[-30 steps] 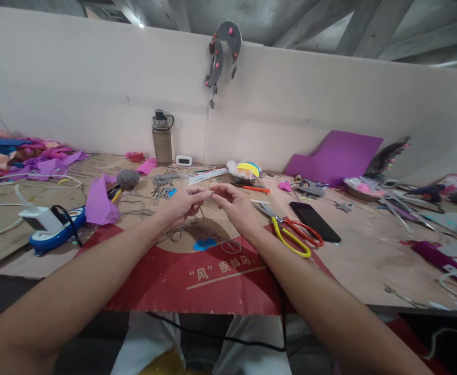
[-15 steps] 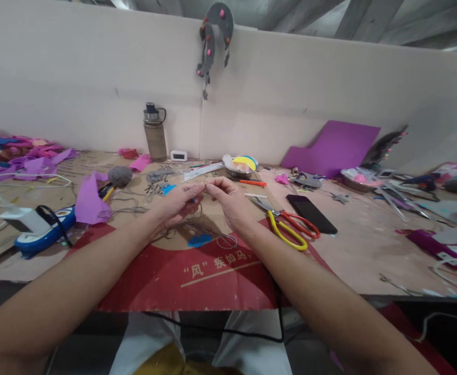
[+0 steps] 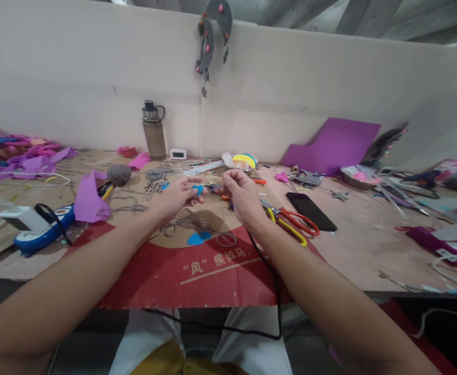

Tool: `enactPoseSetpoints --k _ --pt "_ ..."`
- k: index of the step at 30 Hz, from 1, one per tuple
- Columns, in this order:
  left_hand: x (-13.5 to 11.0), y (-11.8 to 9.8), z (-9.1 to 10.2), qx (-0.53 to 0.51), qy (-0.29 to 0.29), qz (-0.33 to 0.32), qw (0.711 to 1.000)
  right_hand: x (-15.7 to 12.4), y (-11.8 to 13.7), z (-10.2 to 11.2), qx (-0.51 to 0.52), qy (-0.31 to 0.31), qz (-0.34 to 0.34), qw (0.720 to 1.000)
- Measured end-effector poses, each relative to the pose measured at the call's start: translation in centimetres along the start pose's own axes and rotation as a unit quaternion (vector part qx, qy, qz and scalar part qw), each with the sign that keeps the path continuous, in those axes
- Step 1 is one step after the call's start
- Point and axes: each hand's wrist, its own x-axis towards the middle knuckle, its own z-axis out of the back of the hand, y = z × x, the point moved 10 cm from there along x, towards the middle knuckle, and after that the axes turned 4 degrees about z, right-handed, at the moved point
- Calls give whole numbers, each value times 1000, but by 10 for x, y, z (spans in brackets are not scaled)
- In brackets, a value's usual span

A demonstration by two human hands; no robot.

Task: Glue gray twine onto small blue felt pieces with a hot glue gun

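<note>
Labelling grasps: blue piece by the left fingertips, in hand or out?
In hand: the left hand pinches the blue piece between thumb and fingers. A separate blue scrap lies on the printed sheet.

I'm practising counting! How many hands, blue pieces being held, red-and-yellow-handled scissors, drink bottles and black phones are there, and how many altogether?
Hands: 2
Held blue piece: 1
Scissors: 1
Drink bottle: 1
Black phone: 1
Total: 6
</note>
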Motion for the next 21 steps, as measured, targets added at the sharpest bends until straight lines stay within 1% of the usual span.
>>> enactPoseSetpoints --k 4,6,8,10,13,15,18,21 --pt "0 1 3 47 -14 -1 999 -2 10 -8 -125 64 40 989" --pt "0 2 3 79 -16 7 997 -4 13 -12 -160 87 59 981" --pt "-2 1 6 103 -27 9 994 -5 12 -14 -175 98 69 977" --pt "-4 -3 12 131 -58 -1 990 -5 10 -15 -177 104 71 976" --pt "-8 -15 22 208 -115 -32 971 -5 7 -16 -178 111 74 975" --pt "-10 -23 25 246 -134 -58 958 -6 8 -17 -183 118 89 972" --pt "-11 -25 19 248 -109 -70 960 -8 15 -20 -201 127 121 964" --pt "-10 -17 7 212 -67 -37 974 -12 24 -23 -248 125 156 948"
